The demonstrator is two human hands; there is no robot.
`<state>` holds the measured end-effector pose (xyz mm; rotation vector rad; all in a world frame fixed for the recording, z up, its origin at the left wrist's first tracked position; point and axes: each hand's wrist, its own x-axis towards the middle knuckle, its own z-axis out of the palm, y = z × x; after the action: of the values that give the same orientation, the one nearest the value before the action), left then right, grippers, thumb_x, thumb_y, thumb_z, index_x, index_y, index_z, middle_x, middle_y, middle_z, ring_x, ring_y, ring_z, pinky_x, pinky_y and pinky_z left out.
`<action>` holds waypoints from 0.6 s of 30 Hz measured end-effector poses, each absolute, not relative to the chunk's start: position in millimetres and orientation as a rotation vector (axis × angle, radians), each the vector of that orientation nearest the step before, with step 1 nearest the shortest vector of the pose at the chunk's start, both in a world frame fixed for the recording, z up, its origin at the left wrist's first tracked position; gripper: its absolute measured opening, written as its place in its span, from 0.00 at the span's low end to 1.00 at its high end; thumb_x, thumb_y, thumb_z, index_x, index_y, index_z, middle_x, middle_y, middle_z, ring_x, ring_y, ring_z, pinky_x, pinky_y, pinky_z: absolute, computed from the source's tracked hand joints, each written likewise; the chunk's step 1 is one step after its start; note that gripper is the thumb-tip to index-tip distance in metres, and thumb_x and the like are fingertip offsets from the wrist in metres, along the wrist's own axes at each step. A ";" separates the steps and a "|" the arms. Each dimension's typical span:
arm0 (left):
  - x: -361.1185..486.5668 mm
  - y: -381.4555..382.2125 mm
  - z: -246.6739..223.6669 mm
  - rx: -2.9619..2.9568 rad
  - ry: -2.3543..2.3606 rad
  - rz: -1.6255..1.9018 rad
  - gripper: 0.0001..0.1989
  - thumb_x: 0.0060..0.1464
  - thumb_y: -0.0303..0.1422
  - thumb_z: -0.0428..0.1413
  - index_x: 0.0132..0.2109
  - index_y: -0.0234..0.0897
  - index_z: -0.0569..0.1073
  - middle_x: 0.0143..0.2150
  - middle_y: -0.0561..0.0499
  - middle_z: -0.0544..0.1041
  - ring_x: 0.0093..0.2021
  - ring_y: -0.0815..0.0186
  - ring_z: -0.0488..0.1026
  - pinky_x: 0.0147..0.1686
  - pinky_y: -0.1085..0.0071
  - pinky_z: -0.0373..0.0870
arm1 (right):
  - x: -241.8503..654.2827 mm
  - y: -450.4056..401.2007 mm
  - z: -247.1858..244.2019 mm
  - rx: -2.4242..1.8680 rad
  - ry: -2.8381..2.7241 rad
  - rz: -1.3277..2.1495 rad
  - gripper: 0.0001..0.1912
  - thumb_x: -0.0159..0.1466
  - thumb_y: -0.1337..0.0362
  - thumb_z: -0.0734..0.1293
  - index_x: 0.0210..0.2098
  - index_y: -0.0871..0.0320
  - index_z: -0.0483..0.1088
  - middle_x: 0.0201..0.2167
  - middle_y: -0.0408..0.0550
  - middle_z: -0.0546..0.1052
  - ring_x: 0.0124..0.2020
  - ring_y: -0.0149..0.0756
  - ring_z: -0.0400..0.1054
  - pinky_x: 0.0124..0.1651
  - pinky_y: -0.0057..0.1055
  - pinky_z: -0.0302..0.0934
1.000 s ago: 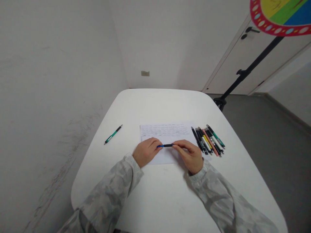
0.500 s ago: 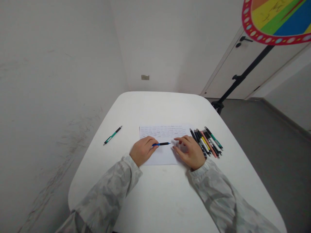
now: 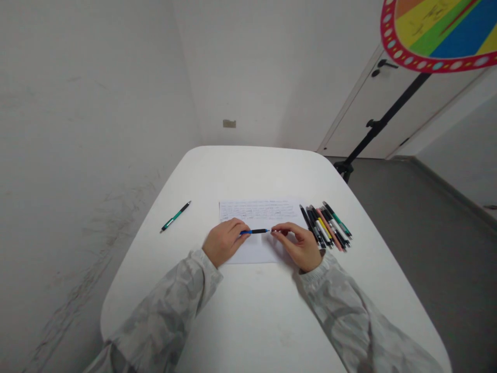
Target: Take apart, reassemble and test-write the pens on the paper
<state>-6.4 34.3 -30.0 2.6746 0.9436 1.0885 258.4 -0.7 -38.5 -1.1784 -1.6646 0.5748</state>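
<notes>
My left hand is closed around the rear of a blue pen with a black grip, held level above the sheet of paper. The pen's front end points right, toward my right hand. There the thumb and index finger pinch a tiny shiny piece, too small to name, right by the pen's tip. Whether it touches the tip I cannot tell. Rows of handwriting cover the upper part of the paper.
Beside my right hand lies a bundle of several pens. A green pen rests alone at the left of the white table. Beyond the table's right side stand a black pole with a colourful wheel and a door.
The fingertips of my right hand have come together and moved in to the pen's tip, pinching a tiny piece. My left hand keeps its hold on the pen. The view has shifted slightly.
</notes>
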 end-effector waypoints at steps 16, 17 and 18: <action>-5.3 33.8 -29.7 2.751 0.924 1.037 0.11 0.76 0.37 0.51 0.49 0.37 0.76 0.43 0.47 0.81 0.42 0.63 0.80 0.45 0.66 0.78 | 255.9 -2.5 -36.0 -1.112 -1.707 0.544 0.06 0.70 0.60 0.73 0.43 0.53 0.81 0.36 0.49 0.84 0.34 0.39 0.76 0.43 0.38 0.73; -5.3 33.7 -29.1 2.756 0.916 1.039 0.12 0.76 0.37 0.51 0.49 0.37 0.76 0.43 0.47 0.81 0.42 0.63 0.80 0.45 0.66 0.78 | 256.0 -2.4 -35.8 -1.108 -1.712 0.541 0.05 0.70 0.61 0.73 0.43 0.53 0.81 0.36 0.49 0.84 0.34 0.39 0.76 0.43 0.38 0.73; -5.3 33.5 -28.4 2.759 0.910 1.041 0.12 0.76 0.37 0.50 0.49 0.36 0.76 0.43 0.47 0.81 0.42 0.63 0.80 0.45 0.66 0.78 | 256.0 -2.4 -35.5 -1.102 -1.718 0.540 0.05 0.70 0.61 0.73 0.43 0.53 0.81 0.36 0.49 0.84 0.34 0.39 0.76 0.43 0.38 0.73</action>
<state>-5.3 33.5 -28.4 2.7590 0.9104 1.0413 256.0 -2.4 -35.5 -1.1024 -1.7184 0.5397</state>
